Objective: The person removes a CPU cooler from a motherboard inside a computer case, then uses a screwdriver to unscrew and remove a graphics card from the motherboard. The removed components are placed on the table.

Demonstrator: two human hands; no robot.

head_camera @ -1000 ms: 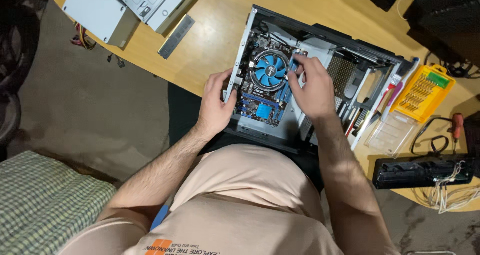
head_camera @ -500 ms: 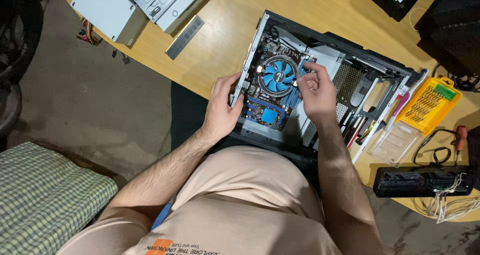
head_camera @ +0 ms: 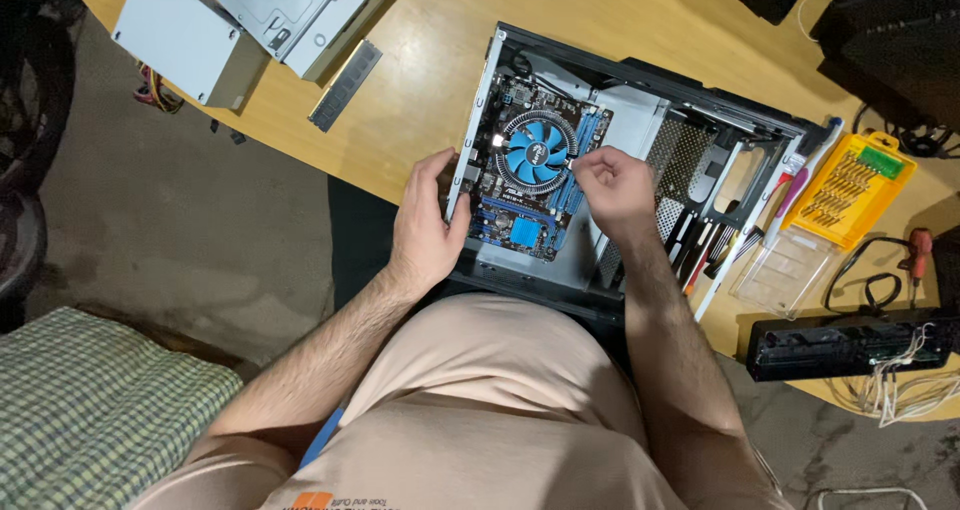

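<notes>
An open computer case (head_camera: 640, 160) is lying on its side on a wooden counter (head_camera: 430, 80), close to the person. Inside it, a blue circuit board (head_camera: 520, 210) is sitting flat, with a round blue fan (head_camera: 533, 152) on top of it.

The left hand (head_camera: 425, 225) is gripping the left edge of the case, with the thumb curling over the thin metal wall. The right hand (head_camera: 612, 185) is reaching into the case just right of the fan. Its fingers are pinched together, but what they are pinching is too small to tell.

Lots of things are lying around. To the far left, a grey metal box (head_camera: 180, 35) is sitting at the counter's edge, with a metal drive frame (head_camera: 290, 10) beside it. A long thin memory stick (head_camera: 345, 85) is lying between those and the case. To the right of the case, a yellow tray of screwdriver bits (head_camera: 850, 190) is sitting open, with its clear lid (head_camera: 785, 275) just near it. A white and pink tool (head_camera: 790, 185) is leaning at the case's right side. A black power strip (head_camera: 850, 345) with white wires (head_camera: 900, 390) is lying at the near right. A red-handled screwdriver (head_camera: 918, 250) is resting by the right edge. The case's metal cage (head_camera: 730, 170) is standing between the right hand and the tools.
</notes>
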